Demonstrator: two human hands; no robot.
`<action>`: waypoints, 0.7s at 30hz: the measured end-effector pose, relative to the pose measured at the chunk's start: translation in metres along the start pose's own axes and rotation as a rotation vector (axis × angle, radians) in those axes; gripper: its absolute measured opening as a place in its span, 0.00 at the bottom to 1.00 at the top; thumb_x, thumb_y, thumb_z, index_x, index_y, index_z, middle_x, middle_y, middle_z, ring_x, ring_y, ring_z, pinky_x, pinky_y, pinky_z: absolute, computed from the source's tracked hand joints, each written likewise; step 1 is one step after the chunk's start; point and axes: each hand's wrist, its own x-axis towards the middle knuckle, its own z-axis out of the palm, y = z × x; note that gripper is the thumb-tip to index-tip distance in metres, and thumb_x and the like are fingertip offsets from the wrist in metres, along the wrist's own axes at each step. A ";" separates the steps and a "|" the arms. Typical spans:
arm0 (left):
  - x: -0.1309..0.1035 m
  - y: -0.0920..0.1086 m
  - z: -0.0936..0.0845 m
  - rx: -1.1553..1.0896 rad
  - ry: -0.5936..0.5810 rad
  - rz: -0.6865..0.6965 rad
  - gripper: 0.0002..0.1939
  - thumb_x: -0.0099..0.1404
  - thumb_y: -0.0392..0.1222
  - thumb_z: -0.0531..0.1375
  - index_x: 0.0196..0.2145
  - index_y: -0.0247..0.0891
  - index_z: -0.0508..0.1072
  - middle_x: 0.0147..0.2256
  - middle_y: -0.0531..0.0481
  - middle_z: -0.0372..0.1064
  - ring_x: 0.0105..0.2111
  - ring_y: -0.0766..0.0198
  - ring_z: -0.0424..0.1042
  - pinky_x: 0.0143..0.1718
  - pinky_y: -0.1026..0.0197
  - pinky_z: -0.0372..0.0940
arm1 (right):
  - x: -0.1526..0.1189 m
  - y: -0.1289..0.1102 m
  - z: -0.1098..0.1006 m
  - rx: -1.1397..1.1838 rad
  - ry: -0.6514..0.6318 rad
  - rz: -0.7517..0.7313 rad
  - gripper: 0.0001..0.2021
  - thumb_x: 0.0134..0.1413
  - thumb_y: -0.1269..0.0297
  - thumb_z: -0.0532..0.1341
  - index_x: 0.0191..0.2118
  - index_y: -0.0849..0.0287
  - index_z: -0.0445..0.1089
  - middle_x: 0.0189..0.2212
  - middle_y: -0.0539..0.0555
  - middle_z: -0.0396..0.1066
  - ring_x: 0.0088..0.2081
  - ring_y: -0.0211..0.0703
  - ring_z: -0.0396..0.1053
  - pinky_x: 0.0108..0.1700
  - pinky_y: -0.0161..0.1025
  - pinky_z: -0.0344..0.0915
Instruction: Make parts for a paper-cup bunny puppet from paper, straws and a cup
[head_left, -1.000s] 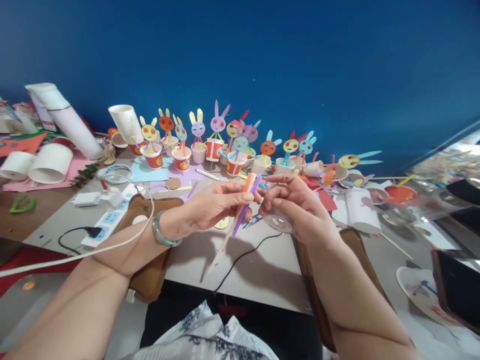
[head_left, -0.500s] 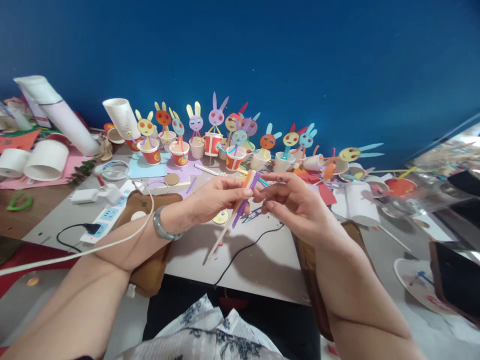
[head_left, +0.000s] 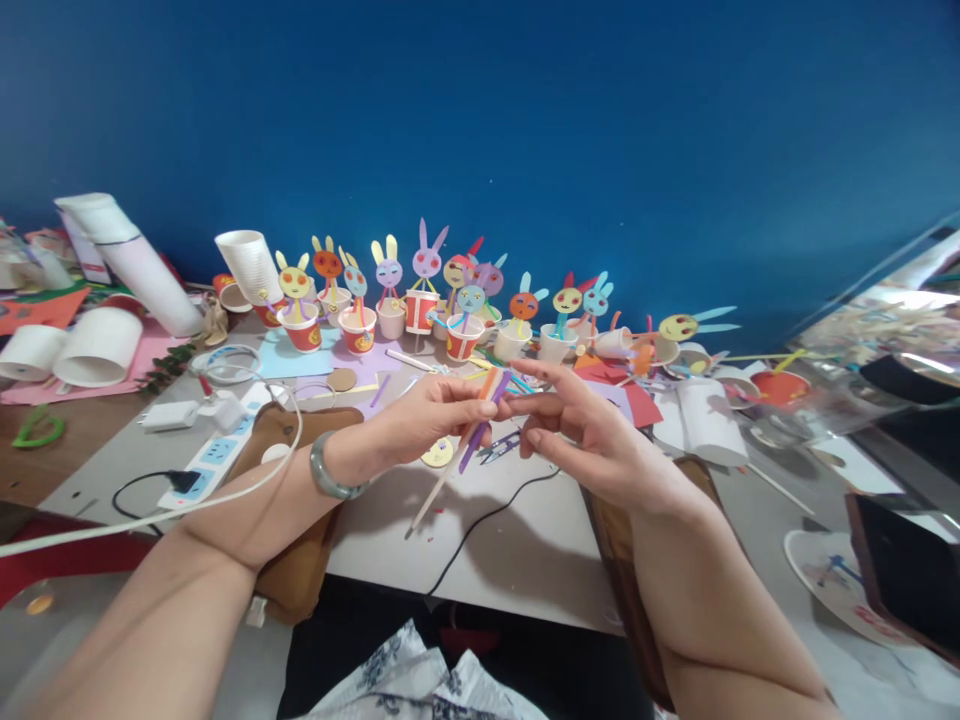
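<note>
My left hand [head_left: 427, 420] pinches a thin pale stick [head_left: 435, 494] together with an orange paper strip [head_left: 490, 382] and a purple paper strip [head_left: 472, 448]. The stick slants down toward me, its lower end above the table. Close by on the right, my right hand [head_left: 596, 425] has its fingers apart. Its fingertips are at the purple strip; whether they press on it, I cannot tell. Under the hands lie a round yellow paper face [head_left: 438, 453] and small scissors [head_left: 501, 447].
Several paper rabbits stand in paper cups along the blue wall, among them a purple one [head_left: 427, 262]. A power strip [head_left: 217, 450] with a white cable is at left. A black cable [head_left: 480, 537] crosses the table. At right are a paper plate [head_left: 806, 570] and a dark phone-like object [head_left: 904, 560].
The view has tilted up slightly, so the table items sit lower. My left hand keeps its pinch on the stick and strips; my right fingers have shifted only slightly beside them.
</note>
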 end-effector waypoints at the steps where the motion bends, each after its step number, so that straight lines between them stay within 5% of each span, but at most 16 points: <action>1: 0.000 0.000 0.001 0.020 0.005 0.006 0.21 0.61 0.55 0.68 0.35 0.32 0.77 0.23 0.52 0.70 0.23 0.70 0.68 0.26 0.65 0.62 | 0.000 0.000 -0.001 -0.001 -0.001 0.006 0.34 0.63 0.71 0.59 0.71 0.47 0.50 0.53 0.58 0.76 0.36 0.41 0.77 0.37 0.40 0.75; 7: -0.002 0.002 0.003 0.200 0.108 0.126 0.19 0.64 0.55 0.66 0.30 0.33 0.76 0.24 0.51 0.70 0.26 0.70 0.68 0.28 0.65 0.63 | 0.002 0.002 -0.003 0.013 0.012 0.013 0.35 0.63 0.70 0.60 0.71 0.47 0.49 0.51 0.59 0.78 0.37 0.43 0.78 0.38 0.41 0.75; 13: -0.001 0.000 0.002 0.202 0.122 0.138 0.17 0.65 0.54 0.65 0.36 0.34 0.79 0.24 0.53 0.70 0.25 0.69 0.69 0.28 0.65 0.64 | 0.003 0.001 -0.003 0.021 0.009 0.038 0.36 0.61 0.70 0.61 0.71 0.47 0.50 0.52 0.58 0.78 0.38 0.44 0.79 0.38 0.41 0.75; 21: -0.002 0.002 0.003 0.115 0.153 0.150 0.16 0.64 0.52 0.68 0.39 0.35 0.80 0.25 0.53 0.72 0.25 0.70 0.71 0.27 0.67 0.66 | 0.007 0.003 0.000 0.036 0.062 0.060 0.31 0.58 0.65 0.65 0.66 0.49 0.63 0.48 0.57 0.80 0.46 0.51 0.79 0.39 0.42 0.76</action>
